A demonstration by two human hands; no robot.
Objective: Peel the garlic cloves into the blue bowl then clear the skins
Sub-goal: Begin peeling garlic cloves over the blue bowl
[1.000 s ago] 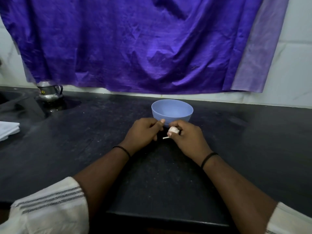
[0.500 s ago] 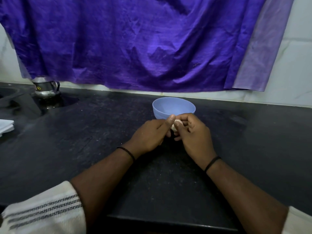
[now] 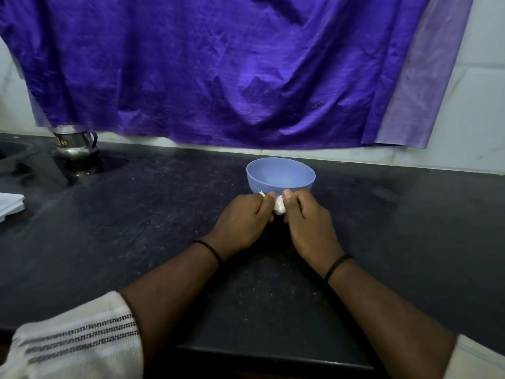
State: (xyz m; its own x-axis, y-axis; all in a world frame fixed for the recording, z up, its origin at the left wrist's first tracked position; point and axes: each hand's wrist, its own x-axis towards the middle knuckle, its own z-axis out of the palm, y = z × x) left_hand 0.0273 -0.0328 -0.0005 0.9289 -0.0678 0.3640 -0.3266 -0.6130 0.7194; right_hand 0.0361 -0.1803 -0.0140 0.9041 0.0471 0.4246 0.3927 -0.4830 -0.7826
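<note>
I hold the garlic point(image 3: 279, 207) between both hands just near of the bowl point(image 3: 281, 178); my left hand point(image 3: 243, 220) pinches a strip of skin point(image 3: 261, 193), my right hand point(image 3: 308, 217) curls round the bulb; I should pull the skin away slowly and keep the right grip firm; whether the bowl holds any cloves I cannot tell.

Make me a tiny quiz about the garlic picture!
1. True or false: the blue bowl lies on its side.
2. Which hands hold the garlic? A) left hand only B) right hand only C) both
3. Fill in: the steel pot stands at the far ____ of the counter.

Key: 1 false; 2 C; 3 left.
</note>
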